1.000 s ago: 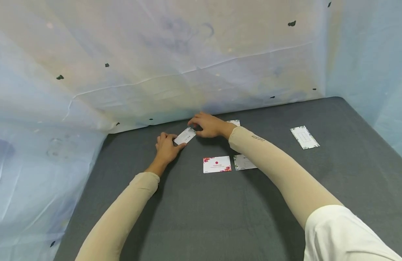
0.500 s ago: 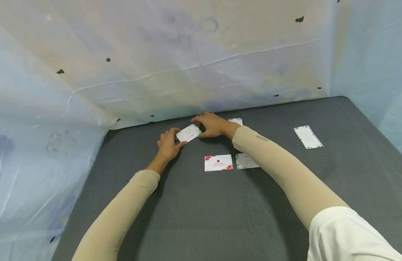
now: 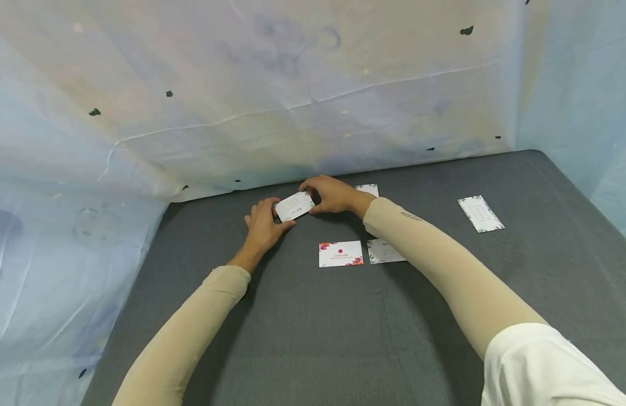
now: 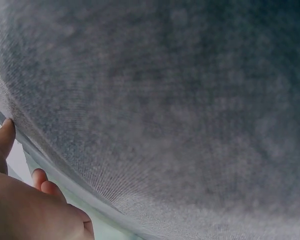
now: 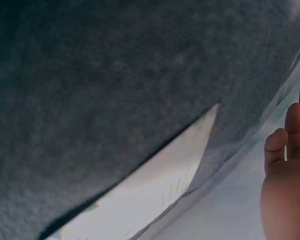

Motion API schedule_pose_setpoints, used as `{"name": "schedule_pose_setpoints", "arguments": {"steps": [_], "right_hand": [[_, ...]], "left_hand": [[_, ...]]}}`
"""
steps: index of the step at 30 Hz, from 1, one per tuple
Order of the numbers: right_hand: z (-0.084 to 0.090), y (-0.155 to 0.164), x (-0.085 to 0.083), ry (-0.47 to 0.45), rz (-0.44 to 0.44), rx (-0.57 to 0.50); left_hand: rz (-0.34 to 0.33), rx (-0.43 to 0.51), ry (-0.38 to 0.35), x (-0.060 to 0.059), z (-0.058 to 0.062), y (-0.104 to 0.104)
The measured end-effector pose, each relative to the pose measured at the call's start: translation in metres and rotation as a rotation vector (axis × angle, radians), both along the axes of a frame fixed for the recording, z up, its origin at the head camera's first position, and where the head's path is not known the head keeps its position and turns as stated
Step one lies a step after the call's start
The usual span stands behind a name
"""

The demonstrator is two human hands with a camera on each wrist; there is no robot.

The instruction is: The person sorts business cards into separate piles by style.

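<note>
A white business card (image 3: 295,206) with printed text and a leafy corner lies between my two hands near the far edge of the grey table. At its left end, my left hand (image 3: 262,228) grips it with thumb below and fingers above. My right hand (image 3: 333,194) pinches the right end between thumb and forefinger. Toward me lies a white card with red flowers (image 3: 340,254). The left wrist view catches only part of the left hand (image 4: 35,210), low on the left. In the right wrist view, the right hand (image 5: 287,170) shows at the right side.
Partly hidden by the right forearm are a leaf-edged card (image 3: 384,252) and another card (image 3: 367,189) behind the wrist. A further card (image 3: 480,213) lies at the right on the grey cloth (image 3: 313,327). A pale patterned fabric wall (image 3: 292,84) rises behind the table.
The card between my hands has shifted a little to the right and turned slightly, showing more of its face. The head view has moved slightly; the other cards lie as before.
</note>
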State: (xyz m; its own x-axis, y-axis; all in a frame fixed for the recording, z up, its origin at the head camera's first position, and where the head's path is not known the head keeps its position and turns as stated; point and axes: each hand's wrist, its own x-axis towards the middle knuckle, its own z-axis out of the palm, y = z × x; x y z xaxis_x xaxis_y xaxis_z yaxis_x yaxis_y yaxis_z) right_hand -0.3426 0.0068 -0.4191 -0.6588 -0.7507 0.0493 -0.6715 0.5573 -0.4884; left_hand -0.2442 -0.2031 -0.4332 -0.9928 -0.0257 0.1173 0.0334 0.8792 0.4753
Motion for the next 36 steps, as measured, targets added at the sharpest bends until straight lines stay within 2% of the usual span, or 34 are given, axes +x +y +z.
{"name": "schedule_pose_setpoints", "arguments": {"steps": [11, 17, 25, 32, 36], "right_hand": [[-0.002, 0.002, 0.001, 0.001, 0.011, -0.035], [-0.006, 0.001, 0.003, -0.001, 0.042, -0.038], [0.001, 0.005, 0.009, 0.004, 0.002, -0.021], [0.004, 0.009, 0.009, 0.014, -0.042, 0.007], [0.004, 0.011, 0.016, 0.039, -0.058, 0.012]], "left_hand": [[-0.001, 0.01, 0.076, -0.001, -0.001, -0.001], [0.022, 0.002, 0.073, 0.003, -0.008, -0.002], [-0.01, 0.019, 0.125, 0.0, -0.008, -0.002], [-0.037, 0.044, 0.15, -0.007, -0.005, -0.003], [-0.063, 0.073, 0.168, -0.005, -0.006, -0.004]]}}
